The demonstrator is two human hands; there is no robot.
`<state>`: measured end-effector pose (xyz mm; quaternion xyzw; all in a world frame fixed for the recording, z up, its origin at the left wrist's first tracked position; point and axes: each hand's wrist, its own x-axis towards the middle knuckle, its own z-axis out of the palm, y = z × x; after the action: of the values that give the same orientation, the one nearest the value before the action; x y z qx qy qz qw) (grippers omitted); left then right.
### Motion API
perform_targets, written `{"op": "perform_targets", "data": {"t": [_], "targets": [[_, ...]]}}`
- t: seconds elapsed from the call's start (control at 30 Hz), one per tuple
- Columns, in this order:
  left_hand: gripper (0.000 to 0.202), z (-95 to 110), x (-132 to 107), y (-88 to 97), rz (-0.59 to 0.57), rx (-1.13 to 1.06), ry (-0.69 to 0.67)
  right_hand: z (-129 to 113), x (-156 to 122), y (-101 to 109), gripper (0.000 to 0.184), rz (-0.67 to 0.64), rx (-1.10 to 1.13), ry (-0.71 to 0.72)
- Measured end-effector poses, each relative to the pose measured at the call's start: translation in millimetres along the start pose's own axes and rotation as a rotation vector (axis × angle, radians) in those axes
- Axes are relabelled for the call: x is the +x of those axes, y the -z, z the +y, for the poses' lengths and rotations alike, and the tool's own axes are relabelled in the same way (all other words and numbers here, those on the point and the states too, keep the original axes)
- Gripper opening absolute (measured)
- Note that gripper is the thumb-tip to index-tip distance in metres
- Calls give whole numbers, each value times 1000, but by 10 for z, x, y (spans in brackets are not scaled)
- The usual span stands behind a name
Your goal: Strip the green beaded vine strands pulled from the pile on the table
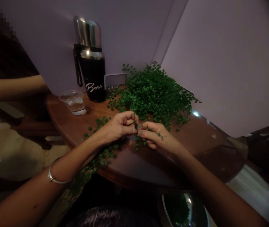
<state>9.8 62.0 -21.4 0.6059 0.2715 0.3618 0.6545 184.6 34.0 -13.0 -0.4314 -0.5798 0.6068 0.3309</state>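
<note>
Over the brown table, my left hand (122, 126) pinches a thin green stem with small round leaves or berries. Fingertips of my right hand (157, 137) meet it from the other side, closed on a green sprig (160, 135) that pokes out past the fingers. Just behind both hands spreads a large heap of the same green sprigs (158, 91). More loose sprigs (103, 156) trail below my left forearm and over the table's front edge. Exactly where the fingertips meet is small and partly hidden.
A steel-topped black flask (93, 69) stands at the back left, beside a clear plastic cup (74, 102). The round table (210, 135) meets a pale wall. Below its front edge, a metal bowl (206, 217) contains green bits. Another person's forearm (18, 87) is at the left.
</note>
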Motion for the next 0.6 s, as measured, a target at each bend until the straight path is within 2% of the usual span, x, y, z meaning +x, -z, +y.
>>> {"op": "perform_targets", "data": {"t": [0.1,0.2,0.3,0.4,0.5,0.6], "targets": [[16,36,-7,-17,-63,52,96,19,0,-37,19,80,-127,74],[14,73,-14,-17,-116,81,174,9,20,-85,21,173,-46,55],[16,78,-18,13,-66,44,163,-46,48,-12,21,245,159,10],[12,59,-18,51,38,-36,142,-115,70,210,23,318,363,52],[9,52,-14,61,51,-102,145,-139,89,381,21,293,501,64],[9,67,-19,46,18,-112,152,-91,102,345,15,209,465,-9]]}}
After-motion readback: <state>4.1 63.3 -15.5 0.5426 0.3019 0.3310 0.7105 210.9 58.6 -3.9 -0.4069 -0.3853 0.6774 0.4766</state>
